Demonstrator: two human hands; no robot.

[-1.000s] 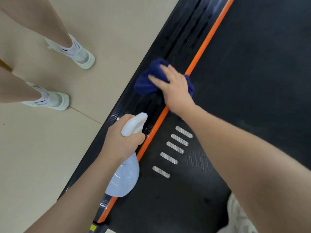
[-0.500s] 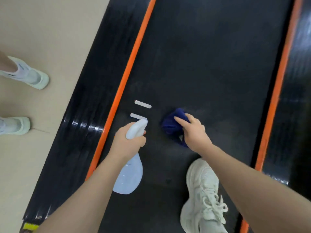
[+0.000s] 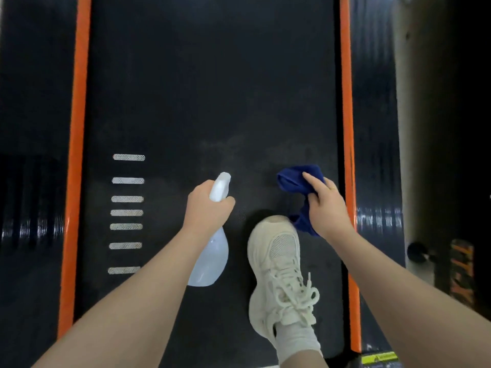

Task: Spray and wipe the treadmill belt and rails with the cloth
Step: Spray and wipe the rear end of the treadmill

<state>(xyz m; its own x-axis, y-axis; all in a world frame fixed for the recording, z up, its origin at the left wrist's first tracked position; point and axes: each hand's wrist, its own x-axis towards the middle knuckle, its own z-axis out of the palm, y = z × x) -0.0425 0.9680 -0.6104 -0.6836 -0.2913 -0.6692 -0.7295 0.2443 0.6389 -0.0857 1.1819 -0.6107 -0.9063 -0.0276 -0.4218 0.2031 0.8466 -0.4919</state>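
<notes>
Cloth swung across from the left rail onto the belt!
My right hand (image 3: 328, 205) gripped the blue cloth (image 3: 295, 179) at three o'clock; left hand (image 3: 206, 208) held the spray bottle (image 3: 210, 258), belt (image 3: 212, 88) wiping next.

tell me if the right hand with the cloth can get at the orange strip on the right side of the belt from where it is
Probably yes. The right hand grips the blue cloth just beside the right orange strip, and only bare belt lies between them. The white shoe sits lower left, out of the way.
</notes>
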